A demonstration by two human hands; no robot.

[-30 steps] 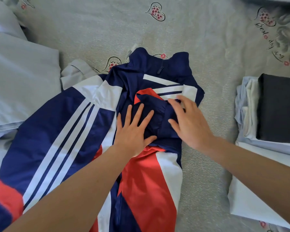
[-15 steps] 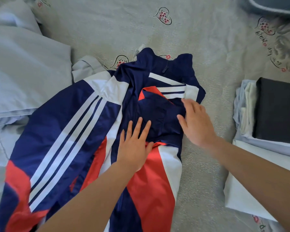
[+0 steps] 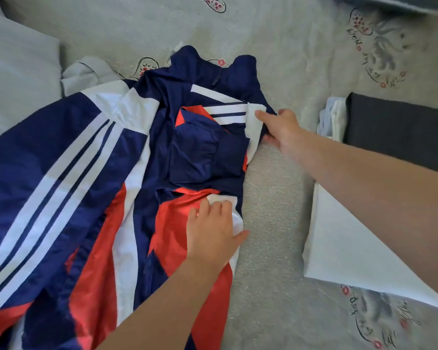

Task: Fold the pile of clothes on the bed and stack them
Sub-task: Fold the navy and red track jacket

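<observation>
The bed (image 3: pixel 276 34), under a pale grey printed cover, is filling the whole frame, and the navy, red and white jacket (image 3: pixel 127 173) is sprawling across the left and centre, collar toward the top, one sleeve already lying folded over its chest. At right the stack (image 3: pixel 352 248) of folded white, pale blue and dark grey pieces is waiting just apart from it; in the upper left, loose light blue clothes (image 3: pixel 15 79) are lying beside the jacket's shoulder. The right hand (image 3: pixel 280 127), at centre right, is pinching the jacket's folded edge, thumb on top and fingers tucked beneath. The left hand (image 3: pixel 213 231), lower centre, is pressing flat with fingers together on the red and white panel. The slick fabric is looking likely to slide: if the right hand is lifting too sharply, the folded sleeve could be slipping out and undoing the fold
</observation>
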